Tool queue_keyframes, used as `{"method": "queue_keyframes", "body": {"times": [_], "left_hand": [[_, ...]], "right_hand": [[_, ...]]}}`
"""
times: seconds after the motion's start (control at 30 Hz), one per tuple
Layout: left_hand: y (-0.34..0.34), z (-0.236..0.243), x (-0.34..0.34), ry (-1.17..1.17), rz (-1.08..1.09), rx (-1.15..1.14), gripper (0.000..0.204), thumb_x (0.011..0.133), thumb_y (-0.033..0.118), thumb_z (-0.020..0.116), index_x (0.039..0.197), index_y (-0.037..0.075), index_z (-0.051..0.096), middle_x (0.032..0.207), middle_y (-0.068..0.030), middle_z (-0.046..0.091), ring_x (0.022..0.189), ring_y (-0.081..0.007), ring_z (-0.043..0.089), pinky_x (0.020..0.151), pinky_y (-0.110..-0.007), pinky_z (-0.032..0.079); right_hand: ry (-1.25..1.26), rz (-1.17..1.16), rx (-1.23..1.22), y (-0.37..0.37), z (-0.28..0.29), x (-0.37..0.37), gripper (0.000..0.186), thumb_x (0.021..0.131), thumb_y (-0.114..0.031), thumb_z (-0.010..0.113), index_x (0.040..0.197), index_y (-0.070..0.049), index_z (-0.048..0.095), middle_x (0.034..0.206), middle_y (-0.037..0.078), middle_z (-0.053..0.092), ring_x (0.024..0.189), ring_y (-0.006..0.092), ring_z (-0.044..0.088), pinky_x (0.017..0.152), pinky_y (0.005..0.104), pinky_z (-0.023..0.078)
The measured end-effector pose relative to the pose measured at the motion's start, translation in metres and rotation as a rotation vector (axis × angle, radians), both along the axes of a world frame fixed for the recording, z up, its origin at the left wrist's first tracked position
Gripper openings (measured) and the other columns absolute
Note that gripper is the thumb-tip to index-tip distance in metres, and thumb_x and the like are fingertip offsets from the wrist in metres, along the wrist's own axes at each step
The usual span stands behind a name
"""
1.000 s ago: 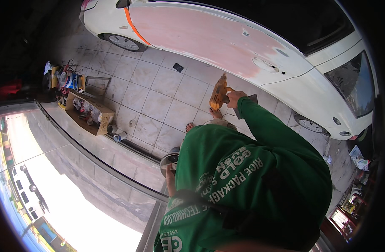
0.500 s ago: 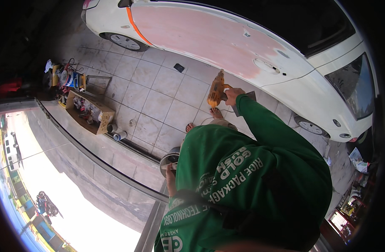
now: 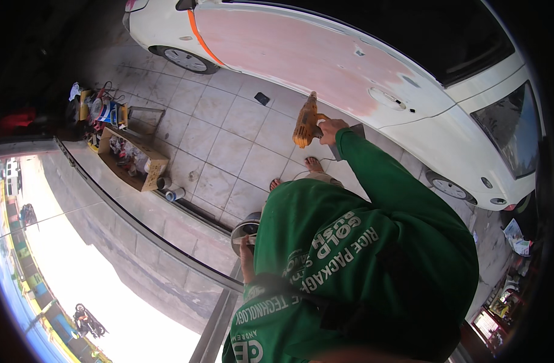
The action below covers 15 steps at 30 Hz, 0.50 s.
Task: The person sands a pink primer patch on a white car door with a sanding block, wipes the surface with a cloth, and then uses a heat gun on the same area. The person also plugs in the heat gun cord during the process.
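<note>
My right hand (image 3: 333, 130) is closed around the handle of a worn orange-yellow heat gun (image 3: 305, 123). Its metal nozzle points at the lower edge of a white car's door (image 3: 289, 54), which is covered in dull pink patches. Whether the nozzle touches the door I cannot tell. A grey flat panel (image 3: 358, 129) shows beside my right wrist. Low at my side, my left hand (image 3: 247, 261) is partly hidden by my green shirt. Its fingers are closed by a pale strip at a dark round container (image 3: 236, 235); what they grip is unclear.
A cardboard box (image 3: 154, 174) of odds and ends stands left, with cans (image 3: 175, 194) beside it. Cluttered supplies (image 3: 110, 112) sit farther back. A small black object (image 3: 262, 98) lies on the tiles near the car. A metal-framed edge (image 3: 150, 233) borders the bright outdoors.
The heat gun and my right hand have shifted left along the door, and the nozzle tilts a little differently. My left hand stays put. Outside, the motorcycle appears lower in view.
</note>
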State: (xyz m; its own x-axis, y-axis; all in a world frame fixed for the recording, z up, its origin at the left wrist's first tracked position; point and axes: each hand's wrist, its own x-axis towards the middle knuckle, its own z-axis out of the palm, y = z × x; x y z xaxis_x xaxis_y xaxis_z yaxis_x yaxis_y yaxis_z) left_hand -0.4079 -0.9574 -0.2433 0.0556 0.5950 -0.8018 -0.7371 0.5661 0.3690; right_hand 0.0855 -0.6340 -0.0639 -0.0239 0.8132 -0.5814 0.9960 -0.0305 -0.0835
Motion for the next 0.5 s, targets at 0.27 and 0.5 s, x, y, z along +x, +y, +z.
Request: {"method": "queue_keyframes", "body": {"times": [0.27,0.5], "left_hand": [[-0.007,-0.001,0.002,0.003,0.011,0.003,0.045,0.089,0.034,0.068,0.124,0.006,0.062,0.109,-0.0099,0.069,0.097,-0.0251,0.066,0.087,-0.038,0.053],[-0.011,-0.004,0.001,0.006,0.001,0.002,0.045,0.089,0.034,0.068,0.124,0.006,0.062,0.110,-0.0099,0.069,0.097,-0.0250,0.066,0.088,-0.038,0.053]], "right_hand": [[-0.004,0.034,-0.060,0.008,0.011,-0.008,0.045,0.074,-0.031,0.070,0.114,-0.010,0.068,0.110,0.011,0.073,0.104,0.0296,0.071,0.087,0.0434,0.057],[0.020,0.047,-0.085,0.009,0.022,-0.013,0.052,0.072,-0.031,0.071,0.120,-0.011,0.065,0.112,0.011,0.072,0.105,0.0300,0.070,0.089,0.0436,0.056]]}}
